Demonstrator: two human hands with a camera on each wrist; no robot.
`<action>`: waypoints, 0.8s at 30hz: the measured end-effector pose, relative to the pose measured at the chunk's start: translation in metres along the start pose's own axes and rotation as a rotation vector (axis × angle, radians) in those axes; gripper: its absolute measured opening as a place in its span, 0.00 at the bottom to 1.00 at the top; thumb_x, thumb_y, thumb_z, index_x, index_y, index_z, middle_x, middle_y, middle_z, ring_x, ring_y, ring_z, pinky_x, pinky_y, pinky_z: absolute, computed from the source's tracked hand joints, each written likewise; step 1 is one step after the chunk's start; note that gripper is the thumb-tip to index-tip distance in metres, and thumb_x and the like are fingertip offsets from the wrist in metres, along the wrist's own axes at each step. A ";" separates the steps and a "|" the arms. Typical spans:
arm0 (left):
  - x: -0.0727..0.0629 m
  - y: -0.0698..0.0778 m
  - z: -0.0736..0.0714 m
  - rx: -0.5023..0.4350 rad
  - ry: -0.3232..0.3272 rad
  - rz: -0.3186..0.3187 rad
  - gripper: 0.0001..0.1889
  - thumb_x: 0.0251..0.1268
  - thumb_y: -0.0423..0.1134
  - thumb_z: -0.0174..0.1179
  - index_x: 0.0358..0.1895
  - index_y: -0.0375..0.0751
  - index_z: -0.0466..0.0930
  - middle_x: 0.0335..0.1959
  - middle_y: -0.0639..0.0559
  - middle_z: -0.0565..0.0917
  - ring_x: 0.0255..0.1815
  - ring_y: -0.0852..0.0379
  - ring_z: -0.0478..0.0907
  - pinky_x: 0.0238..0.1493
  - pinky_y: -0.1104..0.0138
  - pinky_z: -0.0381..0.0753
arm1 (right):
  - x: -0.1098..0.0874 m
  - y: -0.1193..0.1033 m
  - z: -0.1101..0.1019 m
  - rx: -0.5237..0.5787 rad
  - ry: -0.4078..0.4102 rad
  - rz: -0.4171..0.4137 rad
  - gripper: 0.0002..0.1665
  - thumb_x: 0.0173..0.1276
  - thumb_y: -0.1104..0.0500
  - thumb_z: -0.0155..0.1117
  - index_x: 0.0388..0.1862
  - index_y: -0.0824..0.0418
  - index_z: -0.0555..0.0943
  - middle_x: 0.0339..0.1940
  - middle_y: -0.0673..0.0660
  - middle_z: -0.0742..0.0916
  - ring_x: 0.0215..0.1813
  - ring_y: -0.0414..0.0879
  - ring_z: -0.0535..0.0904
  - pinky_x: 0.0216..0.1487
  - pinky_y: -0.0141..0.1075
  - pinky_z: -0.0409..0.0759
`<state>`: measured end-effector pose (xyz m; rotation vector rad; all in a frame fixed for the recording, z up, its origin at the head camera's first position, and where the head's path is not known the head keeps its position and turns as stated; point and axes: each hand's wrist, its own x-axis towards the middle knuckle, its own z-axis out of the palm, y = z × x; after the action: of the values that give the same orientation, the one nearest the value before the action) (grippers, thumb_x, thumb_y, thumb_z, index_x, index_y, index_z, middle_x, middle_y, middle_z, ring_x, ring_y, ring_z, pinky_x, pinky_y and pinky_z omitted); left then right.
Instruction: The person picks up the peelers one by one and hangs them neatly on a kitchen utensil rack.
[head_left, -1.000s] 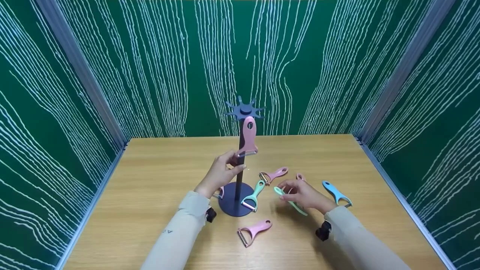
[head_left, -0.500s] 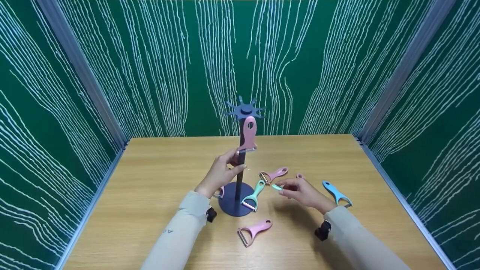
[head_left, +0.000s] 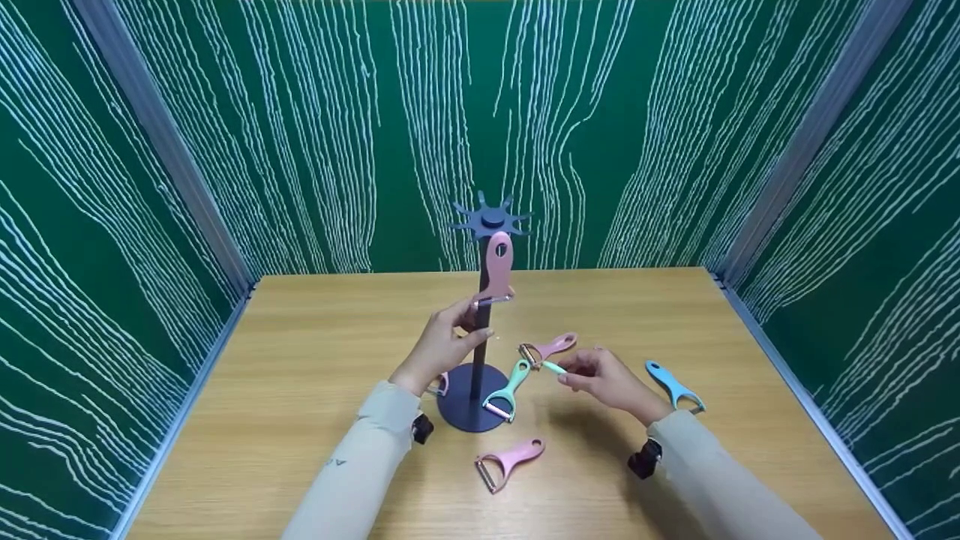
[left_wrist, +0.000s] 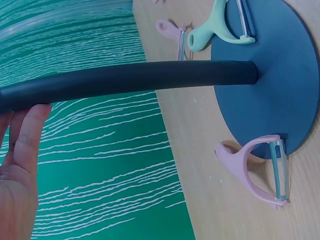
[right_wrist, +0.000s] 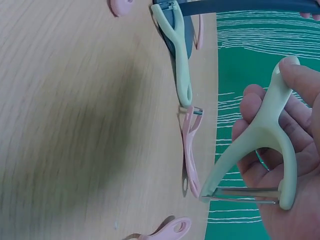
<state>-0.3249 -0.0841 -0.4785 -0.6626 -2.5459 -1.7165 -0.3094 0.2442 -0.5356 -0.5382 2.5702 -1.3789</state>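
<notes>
My left hand [head_left: 442, 341] grips the black pole [head_left: 478, 367] of an upright stand topped by a star-shaped hook ring [head_left: 491, 219]. A pink peeler [head_left: 498, 270] hangs from one hook by its handle hole. My right hand [head_left: 606, 381] holds a light green peeler [right_wrist: 270, 120] above the table, its thumb pressing the handle end. In the right wrist view this peeler's blade lies toward the palm; the head view shows little more than its handle tip. Another green peeler [head_left: 513, 386] lies with its blade end on the stand's round base [head_left: 457, 412].
Pink peelers lie behind the base [head_left: 556, 345], in front of it [head_left: 517, 454] and at its left edge [left_wrist: 242, 162]. One more pink peeler [right_wrist: 172, 229] shows low in the right wrist view. A blue peeler [head_left: 671, 384] lies to the right on the wooden table [head_left: 330, 330].
My right hand has turned the green peeler, so its body is now hidden behind the fingers, and has moved slightly away from me. The hanging pink peeler has swung slightly. My left hand stays put.
</notes>
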 end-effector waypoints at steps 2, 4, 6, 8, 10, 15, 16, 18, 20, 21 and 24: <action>0.000 0.000 0.000 0.004 0.001 -0.005 0.12 0.80 0.43 0.67 0.59 0.48 0.82 0.49 0.51 0.87 0.55 0.51 0.82 0.64 0.46 0.82 | 0.000 -0.003 -0.001 0.011 0.005 -0.020 0.17 0.77 0.60 0.71 0.59 0.67 0.88 0.41 0.58 0.91 0.40 0.46 0.82 0.41 0.30 0.82; -0.001 0.000 0.000 0.007 0.000 -0.007 0.10 0.79 0.43 0.67 0.57 0.48 0.82 0.49 0.50 0.87 0.55 0.50 0.82 0.65 0.45 0.82 | 0.000 -0.006 -0.001 0.016 0.010 -0.045 0.17 0.76 0.63 0.71 0.60 0.68 0.88 0.41 0.59 0.91 0.39 0.45 0.82 0.39 0.29 0.82; -0.001 0.000 0.000 0.005 0.000 -0.003 0.10 0.79 0.43 0.67 0.57 0.48 0.82 0.49 0.50 0.87 0.56 0.50 0.82 0.65 0.45 0.82 | -0.001 -0.009 -0.003 0.018 0.018 -0.068 0.18 0.75 0.64 0.71 0.60 0.69 0.88 0.40 0.60 0.91 0.37 0.44 0.81 0.38 0.29 0.82; -0.001 0.000 0.000 -0.002 0.000 0.000 0.14 0.79 0.43 0.67 0.62 0.49 0.82 0.49 0.50 0.87 0.56 0.50 0.82 0.66 0.44 0.81 | -0.001 -0.012 -0.004 0.025 0.026 -0.080 0.18 0.75 0.64 0.71 0.60 0.71 0.88 0.39 0.62 0.91 0.36 0.43 0.80 0.35 0.29 0.80; 0.000 -0.001 0.000 -0.008 -0.002 0.004 0.15 0.80 0.43 0.67 0.63 0.48 0.82 0.49 0.51 0.86 0.56 0.51 0.82 0.67 0.45 0.82 | -0.002 -0.016 -0.006 0.039 0.037 -0.068 0.18 0.75 0.64 0.71 0.59 0.71 0.88 0.40 0.64 0.91 0.36 0.43 0.81 0.34 0.29 0.80; 0.000 -0.001 0.000 -0.001 -0.004 0.014 0.12 0.80 0.44 0.67 0.59 0.48 0.82 0.50 0.52 0.87 0.56 0.51 0.83 0.67 0.47 0.83 | -0.002 -0.026 -0.011 0.085 0.049 -0.064 0.15 0.77 0.65 0.70 0.58 0.71 0.88 0.45 0.68 0.91 0.40 0.44 0.86 0.42 0.32 0.87; 0.000 -0.001 0.000 0.005 -0.003 0.015 0.12 0.80 0.44 0.67 0.59 0.49 0.82 0.50 0.51 0.87 0.56 0.51 0.83 0.67 0.46 0.83 | -0.002 -0.028 -0.012 0.098 0.048 -0.074 0.15 0.77 0.65 0.70 0.58 0.72 0.87 0.47 0.68 0.91 0.42 0.44 0.86 0.45 0.32 0.88; 0.000 -0.001 0.000 0.015 -0.002 0.013 0.12 0.80 0.44 0.67 0.59 0.49 0.82 0.50 0.51 0.87 0.56 0.51 0.83 0.66 0.46 0.83 | -0.002 -0.032 -0.013 0.117 0.048 -0.089 0.15 0.78 0.66 0.68 0.58 0.72 0.87 0.50 0.68 0.90 0.44 0.43 0.87 0.48 0.32 0.89; -0.001 -0.001 0.000 0.025 -0.003 0.011 0.12 0.80 0.45 0.66 0.59 0.49 0.82 0.51 0.50 0.87 0.57 0.50 0.82 0.66 0.45 0.83 | -0.003 -0.035 -0.014 0.133 0.051 -0.100 0.15 0.79 0.66 0.67 0.59 0.73 0.86 0.52 0.68 0.90 0.45 0.43 0.88 0.51 0.34 0.89; -0.001 -0.001 0.000 0.027 -0.005 0.009 0.11 0.80 0.45 0.66 0.58 0.48 0.82 0.51 0.50 0.87 0.57 0.50 0.82 0.66 0.45 0.83 | -0.003 -0.036 -0.014 0.136 0.054 -0.102 0.15 0.79 0.66 0.67 0.60 0.72 0.86 0.52 0.67 0.90 0.45 0.43 0.88 0.51 0.33 0.89; -0.002 -0.001 0.000 0.021 -0.007 0.008 0.12 0.80 0.45 0.66 0.59 0.49 0.82 0.52 0.50 0.87 0.57 0.50 0.82 0.67 0.45 0.82 | -0.004 -0.040 -0.014 0.133 0.073 -0.105 0.15 0.79 0.65 0.68 0.60 0.71 0.86 0.47 0.65 0.91 0.44 0.44 0.87 0.50 0.34 0.89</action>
<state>-0.3237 -0.0853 -0.4792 -0.6783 -2.5579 -1.6860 -0.3009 0.2364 -0.4946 -0.6184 2.5145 -1.6198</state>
